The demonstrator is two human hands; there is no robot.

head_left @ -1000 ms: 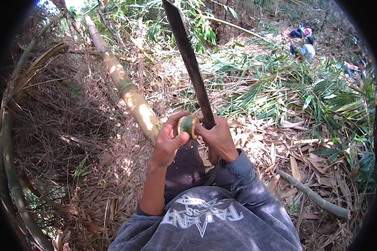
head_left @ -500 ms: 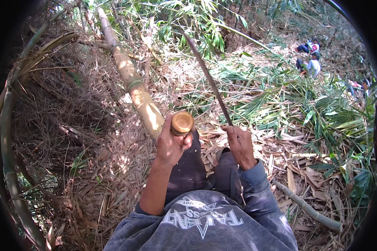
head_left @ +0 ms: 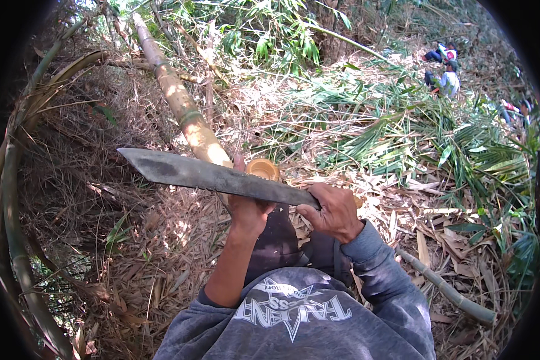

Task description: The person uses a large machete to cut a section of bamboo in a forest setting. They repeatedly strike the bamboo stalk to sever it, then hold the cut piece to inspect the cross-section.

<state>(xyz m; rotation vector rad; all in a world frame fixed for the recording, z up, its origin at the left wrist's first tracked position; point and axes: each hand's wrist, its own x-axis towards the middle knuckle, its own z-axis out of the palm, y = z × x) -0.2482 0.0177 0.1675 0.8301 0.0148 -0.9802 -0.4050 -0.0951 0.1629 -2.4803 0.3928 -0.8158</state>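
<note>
My left hand [head_left: 249, 211] is wrapped round a short round piece of bamboo [head_left: 261, 166], its pale hollowed end facing up. In my right hand [head_left: 335, 211] is the handle of a machete [head_left: 198, 175], with the handle's yellowish end showing past my fist. The long dark blade lies across in front of the bamboo piece and my left fingers, its pointed tip to the left. The blade hides the lower side of the bamboo piece and part of my left hand. Whether blade and bamboo touch, I cannot tell.
A long bamboo pole [head_left: 193, 126] slants from the far left toward my left hand. Bent stalks [head_left: 12, 210] stand at the left rim. A cut bamboo length [head_left: 447, 294] lies at the right on dry leaves. Several people sit far right, one in a light shirt [head_left: 449, 84].
The machete has swung from pointing up and away to lying leftward across the bamboo piece. My right hand has turned and come slightly left; my left hand still holds the piece.
</note>
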